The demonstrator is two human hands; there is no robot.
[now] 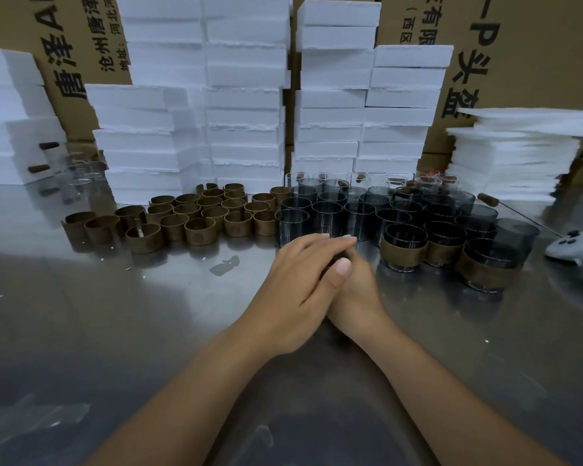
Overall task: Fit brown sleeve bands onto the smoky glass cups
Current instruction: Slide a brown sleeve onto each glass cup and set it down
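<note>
Left hand (303,274) lay flat over right hand (359,292), whose grip was hidden, just before the smoky cups (327,213); a hasty reach risked toppling them.

The surface (115,331) carries three banded smoky glass cups (404,252), roughly twenty bare smoky glass cups (327,218), about twenty-two loose brown sleeve bands (199,232), one white controller (572,252) and one stack of thin white foam sheets (519,156).

Dim light, glare on steel, edges warped.
</note>
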